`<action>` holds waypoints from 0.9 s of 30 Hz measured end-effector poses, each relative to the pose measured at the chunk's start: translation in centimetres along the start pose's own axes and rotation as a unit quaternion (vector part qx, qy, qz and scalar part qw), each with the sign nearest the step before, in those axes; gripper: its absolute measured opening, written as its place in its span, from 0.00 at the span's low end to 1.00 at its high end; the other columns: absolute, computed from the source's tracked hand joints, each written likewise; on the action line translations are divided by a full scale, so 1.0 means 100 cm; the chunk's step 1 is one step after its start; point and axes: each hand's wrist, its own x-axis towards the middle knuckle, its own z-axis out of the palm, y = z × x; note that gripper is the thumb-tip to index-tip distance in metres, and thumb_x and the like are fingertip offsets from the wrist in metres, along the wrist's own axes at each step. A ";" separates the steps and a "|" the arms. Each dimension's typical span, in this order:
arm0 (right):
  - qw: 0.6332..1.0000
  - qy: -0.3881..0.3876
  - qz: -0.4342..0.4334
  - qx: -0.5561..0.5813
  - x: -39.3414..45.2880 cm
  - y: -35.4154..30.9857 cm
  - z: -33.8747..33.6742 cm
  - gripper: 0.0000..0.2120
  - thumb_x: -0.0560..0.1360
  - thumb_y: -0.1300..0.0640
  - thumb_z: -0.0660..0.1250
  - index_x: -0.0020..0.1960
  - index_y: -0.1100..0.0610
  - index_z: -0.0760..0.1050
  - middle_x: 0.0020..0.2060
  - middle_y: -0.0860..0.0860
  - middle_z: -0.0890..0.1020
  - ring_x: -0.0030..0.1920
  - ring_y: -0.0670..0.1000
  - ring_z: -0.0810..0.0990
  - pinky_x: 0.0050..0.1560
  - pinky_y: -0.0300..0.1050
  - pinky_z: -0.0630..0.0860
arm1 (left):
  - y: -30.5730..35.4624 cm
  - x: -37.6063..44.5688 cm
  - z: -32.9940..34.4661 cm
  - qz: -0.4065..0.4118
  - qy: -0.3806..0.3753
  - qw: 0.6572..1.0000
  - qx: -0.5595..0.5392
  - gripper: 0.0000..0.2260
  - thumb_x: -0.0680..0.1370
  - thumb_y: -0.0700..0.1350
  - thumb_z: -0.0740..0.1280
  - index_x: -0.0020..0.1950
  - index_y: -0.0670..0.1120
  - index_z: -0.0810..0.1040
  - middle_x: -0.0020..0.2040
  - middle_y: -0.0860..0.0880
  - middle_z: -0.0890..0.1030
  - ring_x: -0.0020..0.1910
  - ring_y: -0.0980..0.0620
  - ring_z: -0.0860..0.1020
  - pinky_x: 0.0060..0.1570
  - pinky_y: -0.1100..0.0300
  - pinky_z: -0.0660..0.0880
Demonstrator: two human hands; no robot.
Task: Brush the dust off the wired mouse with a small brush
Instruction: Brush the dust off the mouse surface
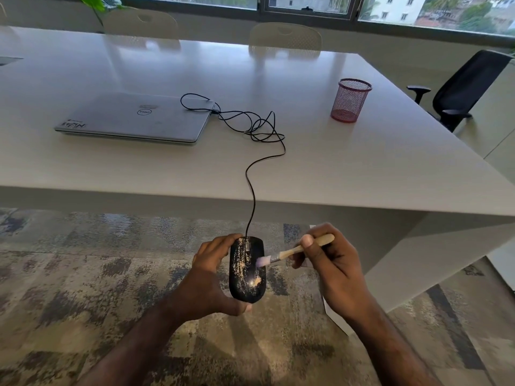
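Observation:
A black wired mouse [246, 270] streaked with pale dust is held in the air below the table's front edge, over the carpet. My left hand [211, 277] grips it from the left, thumb under its rear end. My right hand [331, 271] pinches a small brush [295, 249] with a pale wooden handle; its light bristles touch the mouse's right side. The mouse's black cable [252, 190] runs up over the table edge, coils, and reaches the laptop.
A closed silver laptop [133, 118] lies on the white table [362, 168]. A red mesh pen cup [350, 100] stands at the right. A black office chair [462, 87] is beyond the right corner, pale chairs at the far side. Patterned carpet [83, 274] lies below.

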 end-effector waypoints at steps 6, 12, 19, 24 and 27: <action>1.000 0.018 0.007 -0.007 -0.003 0.003 -0.007 0.09 0.80 0.58 0.64 0.44 0.63 0.75 0.34 0.62 0.77 0.35 0.62 0.81 0.39 0.60 0.81 | -0.003 0.001 -0.001 0.001 0.000 1.000 0.000 0.53 0.52 0.55 0.82 0.72 0.67 0.59 0.68 0.67 0.65 0.69 0.59 0.63 0.69 0.49 0.67; 1.000 -0.015 -0.006 0.017 -0.005 0.000 -0.002 0.09 0.80 0.60 0.64 0.46 0.66 0.75 0.37 0.63 0.79 0.36 0.61 0.81 0.40 0.55 0.82 | -0.006 0.003 0.001 0.004 -0.002 1.000 -0.002 0.54 0.52 0.56 0.82 0.73 0.67 0.60 0.68 0.69 0.65 0.69 0.62 0.62 0.67 0.54 0.66; 1.000 0.000 -0.006 0.010 -0.004 -0.003 -0.005 0.10 0.80 0.60 0.64 0.44 0.66 0.74 0.36 0.65 0.76 0.36 0.61 0.79 0.40 0.52 0.81 | -0.006 0.003 -0.001 0.008 0.007 1.000 -0.004 0.52 0.52 0.56 0.82 0.71 0.69 0.60 0.67 0.72 0.64 0.69 0.63 0.62 0.67 0.56 0.65; 0.999 -0.037 -0.005 0.037 -0.004 -0.004 -0.002 0.09 0.80 0.61 0.63 0.45 0.66 0.74 0.37 0.61 0.77 0.37 0.58 0.79 0.41 0.52 0.80 | -0.004 0.003 -0.001 0.003 0.006 1.000 -0.008 0.53 0.52 0.56 0.82 0.72 0.67 0.60 0.69 0.66 0.65 0.69 0.62 0.62 0.66 0.58 0.65; 0.999 -0.044 0.010 0.019 -0.005 -0.001 -0.006 0.09 0.80 0.61 0.62 0.45 0.67 0.74 0.36 0.59 0.77 0.38 0.53 0.79 0.42 0.51 0.80 | -0.004 0.003 -0.001 0.004 0.009 1.000 -0.009 0.53 0.52 0.55 0.82 0.72 0.66 0.60 0.69 0.64 0.66 0.69 0.59 0.63 0.66 0.57 0.66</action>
